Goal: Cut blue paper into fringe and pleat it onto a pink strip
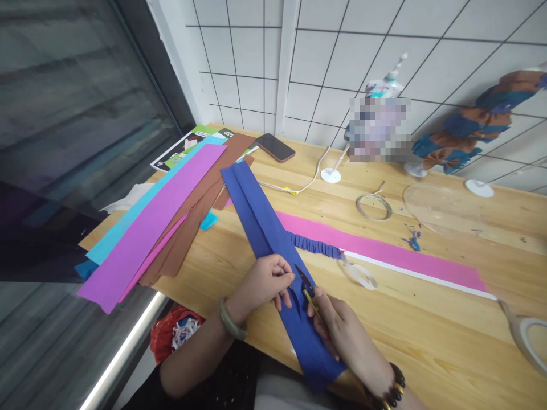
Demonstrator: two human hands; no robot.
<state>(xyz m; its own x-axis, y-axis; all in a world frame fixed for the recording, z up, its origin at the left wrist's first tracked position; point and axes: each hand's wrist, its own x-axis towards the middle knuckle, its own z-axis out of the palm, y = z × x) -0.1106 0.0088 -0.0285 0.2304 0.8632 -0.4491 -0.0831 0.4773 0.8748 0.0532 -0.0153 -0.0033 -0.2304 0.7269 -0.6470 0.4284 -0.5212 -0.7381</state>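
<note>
A long strip of blue crepe paper lies slanted across the table, its near end reaching over the front edge. My right hand is closed around small scissors with yellow on the handle; their dark blades lie over the blue strip beside a slit in it. My left hand rests at the strip's left side, thumb and fingers pinched; what they grip is too small to make out. Behind the hands, a gathered blue ruffle lies along a pink strip that has white tape on its near edge.
Purple, light blue and brown paper strips are piled at the left. A phone lies at the back. Tape rolls and scraps are on the right. Paper decorations on white stands are near the tiled wall. A red bag sits below.
</note>
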